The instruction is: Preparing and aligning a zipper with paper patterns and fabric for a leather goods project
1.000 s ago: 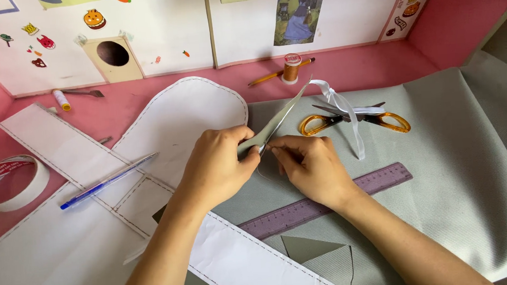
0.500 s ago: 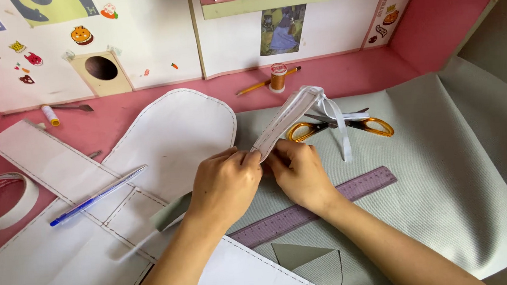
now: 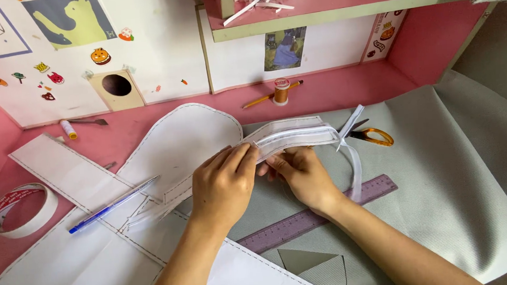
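Left hand (image 3: 224, 186) and right hand (image 3: 303, 175): each grip is closing on a white fabric strip (image 3: 295, 137), holding it raised over grey cloth (image 3: 446, 170) on the pink surface (image 3: 333, 92). Lying nearby: paper pattern (image 3: 176, 142), blue pen (image 3: 112, 205), purple ruler (image 3: 318, 215), orange scissors (image 3: 372, 135), tape roll (image 3: 23, 210), thread spool (image 3: 282, 90).

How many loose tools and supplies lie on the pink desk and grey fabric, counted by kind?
Pens and pencils: 2, blue pen and yellow pencil
Scissors: 1
Ruler: 1
Tape roll: 1
Thread spool: 1
Glue stick: 1
Total: 7
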